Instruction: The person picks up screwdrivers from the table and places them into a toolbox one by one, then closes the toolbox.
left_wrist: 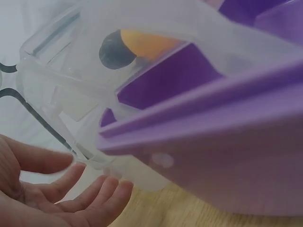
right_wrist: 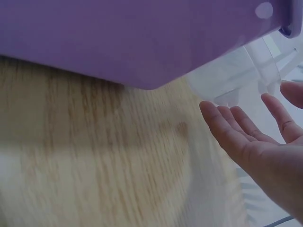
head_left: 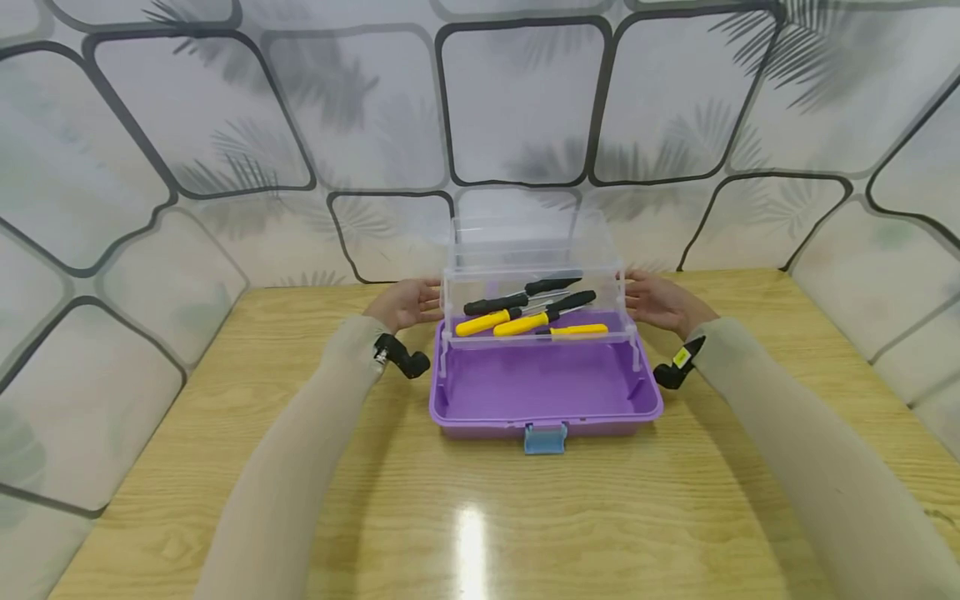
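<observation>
A purple toolbox [head_left: 546, 425] stands with its clear lid [head_left: 534, 237] tipped back and its clear tray raised. Several screwdrivers [head_left: 521, 323], some yellow-handled and some black-handled, lie in the tray. Below it, the purple compartment [head_left: 540, 383] shows a bare floor. My left hand [head_left: 408, 304] is at the box's back left corner, its fingers [left_wrist: 102, 189] loosely bent beside the clear lid. On the opposite side is my right hand [head_left: 663, 302], fingers [right_wrist: 227, 127] extended close to the lid's clear corner. Whether either hand touches the plastic, I cannot tell.
A blue latch [head_left: 545, 438] hangs at the box's front. The wooden table [head_left: 480, 517] lies under it, with a patterned cloth backdrop [head_left: 525, 108] close behind the lid. Each wrist wears a black camera mount [head_left: 403, 357].
</observation>
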Demonstrator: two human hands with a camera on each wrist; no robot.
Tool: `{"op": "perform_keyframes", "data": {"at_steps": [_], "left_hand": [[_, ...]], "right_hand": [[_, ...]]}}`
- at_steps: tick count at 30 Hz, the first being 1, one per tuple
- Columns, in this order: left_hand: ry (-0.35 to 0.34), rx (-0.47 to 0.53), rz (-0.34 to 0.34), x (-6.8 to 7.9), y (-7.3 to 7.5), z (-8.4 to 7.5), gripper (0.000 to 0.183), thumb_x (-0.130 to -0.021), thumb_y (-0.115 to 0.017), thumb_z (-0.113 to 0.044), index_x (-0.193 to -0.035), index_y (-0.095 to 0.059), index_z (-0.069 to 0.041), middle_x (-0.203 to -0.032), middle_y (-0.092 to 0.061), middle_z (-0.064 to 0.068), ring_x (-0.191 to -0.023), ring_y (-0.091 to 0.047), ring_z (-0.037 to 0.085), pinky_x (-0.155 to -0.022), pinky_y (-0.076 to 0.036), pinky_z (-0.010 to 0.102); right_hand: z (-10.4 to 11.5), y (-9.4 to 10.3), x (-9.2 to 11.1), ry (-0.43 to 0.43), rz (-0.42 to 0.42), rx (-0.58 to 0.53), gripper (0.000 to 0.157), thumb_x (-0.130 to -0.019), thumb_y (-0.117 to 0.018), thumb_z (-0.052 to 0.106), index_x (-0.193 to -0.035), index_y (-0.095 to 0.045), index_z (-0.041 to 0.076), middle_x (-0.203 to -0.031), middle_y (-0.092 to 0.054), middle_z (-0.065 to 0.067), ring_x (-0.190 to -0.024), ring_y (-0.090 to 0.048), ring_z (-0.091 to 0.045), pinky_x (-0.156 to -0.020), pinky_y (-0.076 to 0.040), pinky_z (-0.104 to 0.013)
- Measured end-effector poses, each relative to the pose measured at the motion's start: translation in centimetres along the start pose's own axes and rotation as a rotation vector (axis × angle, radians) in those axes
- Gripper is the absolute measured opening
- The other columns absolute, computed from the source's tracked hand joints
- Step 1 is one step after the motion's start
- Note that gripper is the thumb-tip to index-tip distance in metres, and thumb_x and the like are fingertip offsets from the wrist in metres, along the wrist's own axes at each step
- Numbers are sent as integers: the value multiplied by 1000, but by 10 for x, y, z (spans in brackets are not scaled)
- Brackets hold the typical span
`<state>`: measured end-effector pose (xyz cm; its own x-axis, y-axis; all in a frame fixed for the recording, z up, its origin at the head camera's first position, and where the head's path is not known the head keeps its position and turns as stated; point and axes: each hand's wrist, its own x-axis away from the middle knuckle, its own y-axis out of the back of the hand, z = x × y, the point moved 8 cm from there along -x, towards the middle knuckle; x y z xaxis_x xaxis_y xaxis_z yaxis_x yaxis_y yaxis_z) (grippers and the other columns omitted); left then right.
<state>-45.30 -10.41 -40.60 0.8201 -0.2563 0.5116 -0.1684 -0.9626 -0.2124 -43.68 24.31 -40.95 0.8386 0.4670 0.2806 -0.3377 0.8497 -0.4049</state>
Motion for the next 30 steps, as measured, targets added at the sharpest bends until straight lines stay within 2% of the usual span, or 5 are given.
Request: {"op": "perform_keyframes", "data": {"at_steps": [5,10,13,21,30], "left_hand": [[-14,-82,-30,-3,2,2,57,-96,-34,8,-148,-28,-15,-148,-38,10,-127,-45,21,-109,-38,34],[-50,-58,-34,-3,2,3,58,-96,-36,7,-148,-28,-15,-150,-35,10,-133,-40,22,-111,-36,37],[-89,-28,-19,-2,1,-1,57,-97,-36,6,-149,-24,-14,-153,-30,8,-136,-35,23,-114,-32,41],[-145,17,-14,-2,2,-8,51,-99,-39,-2,-147,-28,-13,-152,-31,10,-138,-32,24,-115,-29,43],[-236,31,-1,5,4,-17,45,-97,-45,-2,-141,-34,-9,-135,-42,4,-128,-39,22,-114,-30,44]], "right_hand": [[-1,2,-1,1,-26,34,18,-102,-34,8,-107,-48,17,-101,-63,1,-95,-59,-13,-79,-53,-29],[0,1,-1,19,-34,78,30,-102,-36,10,-130,-36,21,-109,-55,4,-99,-56,-10,-81,-53,-28],[3,-1,0,47,-42,74,33,-101,-37,11,-132,-32,22,-110,-53,4,-101,-55,-9,-80,-53,-27],[10,-1,3,109,-47,46,19,-100,-39,8,-113,-44,21,-102,-58,3,-97,-56,-11,-78,-52,-27],[19,-6,4,220,57,-42,31,-100,-32,1,-105,-59,17,-97,-63,1,-83,-61,-12,-72,-52,-26]]}}
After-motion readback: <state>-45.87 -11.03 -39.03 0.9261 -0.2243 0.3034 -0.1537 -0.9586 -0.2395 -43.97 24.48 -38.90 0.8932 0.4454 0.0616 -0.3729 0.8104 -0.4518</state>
